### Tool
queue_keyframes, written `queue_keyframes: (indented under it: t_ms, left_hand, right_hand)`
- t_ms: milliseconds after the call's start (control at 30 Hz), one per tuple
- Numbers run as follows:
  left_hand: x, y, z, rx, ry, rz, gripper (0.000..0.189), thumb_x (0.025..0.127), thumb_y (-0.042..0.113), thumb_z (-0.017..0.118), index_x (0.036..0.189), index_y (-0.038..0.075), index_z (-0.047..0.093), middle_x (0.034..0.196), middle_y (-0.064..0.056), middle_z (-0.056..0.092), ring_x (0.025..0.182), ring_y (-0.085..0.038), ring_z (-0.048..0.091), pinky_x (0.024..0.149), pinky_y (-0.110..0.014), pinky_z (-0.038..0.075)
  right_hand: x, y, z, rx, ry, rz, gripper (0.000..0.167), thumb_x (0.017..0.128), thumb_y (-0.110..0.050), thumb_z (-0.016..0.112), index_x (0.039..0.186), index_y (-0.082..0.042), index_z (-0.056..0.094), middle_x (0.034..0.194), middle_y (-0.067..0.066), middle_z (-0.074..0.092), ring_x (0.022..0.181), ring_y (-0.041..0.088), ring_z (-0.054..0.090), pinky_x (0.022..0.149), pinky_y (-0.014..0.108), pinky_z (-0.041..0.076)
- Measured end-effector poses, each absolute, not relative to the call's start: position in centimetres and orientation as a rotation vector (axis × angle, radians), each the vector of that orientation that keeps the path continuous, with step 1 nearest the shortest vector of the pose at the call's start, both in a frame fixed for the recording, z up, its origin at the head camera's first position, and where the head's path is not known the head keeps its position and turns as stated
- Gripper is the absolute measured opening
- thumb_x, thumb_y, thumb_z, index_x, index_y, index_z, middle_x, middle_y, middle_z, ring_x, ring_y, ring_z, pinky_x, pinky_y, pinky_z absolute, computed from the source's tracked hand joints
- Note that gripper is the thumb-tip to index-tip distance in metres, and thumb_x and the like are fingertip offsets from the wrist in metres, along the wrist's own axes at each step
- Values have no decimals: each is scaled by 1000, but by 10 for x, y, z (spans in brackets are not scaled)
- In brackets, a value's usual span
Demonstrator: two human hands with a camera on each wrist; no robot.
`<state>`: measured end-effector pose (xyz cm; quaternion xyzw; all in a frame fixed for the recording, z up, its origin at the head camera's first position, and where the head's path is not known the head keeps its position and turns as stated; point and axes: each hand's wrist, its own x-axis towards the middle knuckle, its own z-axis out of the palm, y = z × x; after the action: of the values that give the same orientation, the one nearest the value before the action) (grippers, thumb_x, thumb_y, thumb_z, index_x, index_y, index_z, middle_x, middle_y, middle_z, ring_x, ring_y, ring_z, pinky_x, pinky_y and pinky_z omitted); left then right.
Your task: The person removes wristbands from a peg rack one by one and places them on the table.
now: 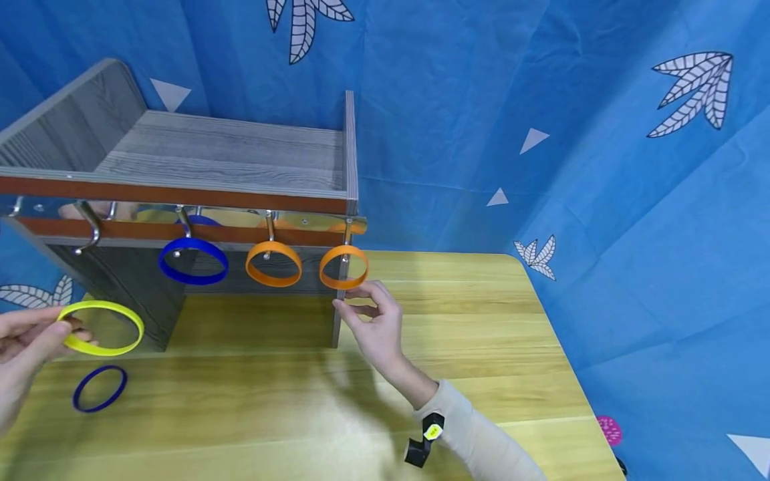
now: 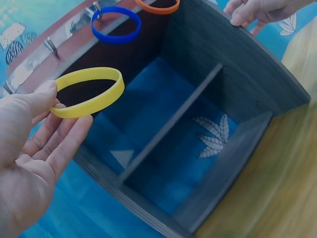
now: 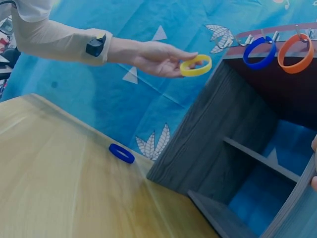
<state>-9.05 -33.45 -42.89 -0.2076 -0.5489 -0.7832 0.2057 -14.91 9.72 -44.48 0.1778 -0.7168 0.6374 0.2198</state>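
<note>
My left hand (image 1: 33, 341) pinches a yellow silicone wristband (image 1: 135, 334) between thumb and fingers, below the left end of a hook rail (image 1: 240, 218). Along that rail hang a blue wristband (image 1: 194, 279) and two orange wristbands, a middle one (image 1: 273, 282) and a right-hand one (image 1: 344, 284), each on its own hook. Just beneath the right-hand band, my right hand (image 1: 379, 327) holds the edge of the grey shelf's side panel (image 1: 337, 327), thumb at its front edge and fingers along the outer face. Only fingertips (image 3: 314, 183) of this hand show in the right wrist view.
A dark blue wristband (image 1: 122, 387) lies on the wooden table (image 1: 240, 427) below the left hand. Near the rail's left end, a hook (image 1: 93, 230) carries no band. The grey wood-grain shelf (image 1: 240, 150) stands against a blue patterned cloth (image 1: 439, 133).
</note>
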Motion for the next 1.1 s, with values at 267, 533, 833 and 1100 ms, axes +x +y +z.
queue_keyframes:
  t_ms: [267,533,833,1100]
  left_hand:
    - [-89,-349,-463,-493,-1652,-2164,41,98,-30,40,124,-14,67,103,-9,83,87,-14,81,70,-20,67]
    - [-81,-342,-473,-282,-1806,-2143,40,99,-25,48,117,-1,75,98,-1,83,82,-8,80,64,-17,65]
    - [-74,-336,-480,138,-2345,-1762,27,106,3,60,109,24,76,86,19,77,75,3,75,64,-17,65]
    - [-77,-335,-488,265,-2560,-1646,16,108,15,62,107,24,75,87,27,71,78,7,71,65,-20,66]
  right_hand:
    - [-149,96,-444,500,-1982,1769,24,89,0,83,112,0,75,103,20,71,99,7,71,76,35,72]
    - [-148,96,-444,506,-1979,1770,24,89,0,83,111,-1,75,102,20,71,99,9,71,77,35,72]
    - [-147,96,-443,490,-1993,1778,24,88,0,83,111,-1,75,102,20,71,98,11,71,78,35,72]
    - [-147,97,-444,480,-1994,1778,25,88,1,83,112,-1,75,102,20,71,97,11,71,78,34,72]
